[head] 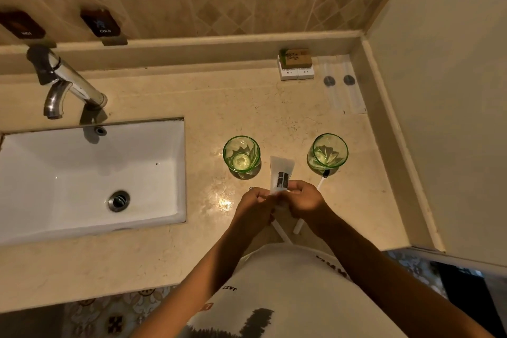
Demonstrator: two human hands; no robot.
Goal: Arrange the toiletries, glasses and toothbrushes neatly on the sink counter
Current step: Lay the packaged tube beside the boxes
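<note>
Two green glasses stand upright on the beige counter (pixel 164 96): the left glass (pixel 241 154) and the right glass (pixel 327 153). Between them, just above the counter, both hands hold a small white toothpaste tube (pixel 281 173) with a black label. My left hand (pixel 256 207) and my right hand (pixel 304 199) pinch its lower end. Under my hands lie two white toothbrushes: one toothbrush (pixel 319 184) has its dark head at the right glass's base; of the other toothbrush (pixel 281 232) only part of the handle shows.
A white sink basin (pixel 90 173) with a chrome tap (pixel 63 82) fills the left. At the back right corner sit small boxed toiletries (pixel 296 64) and two clear sealed packets (pixel 343 85). A wall (pixel 452 90) bounds the counter on the right.
</note>
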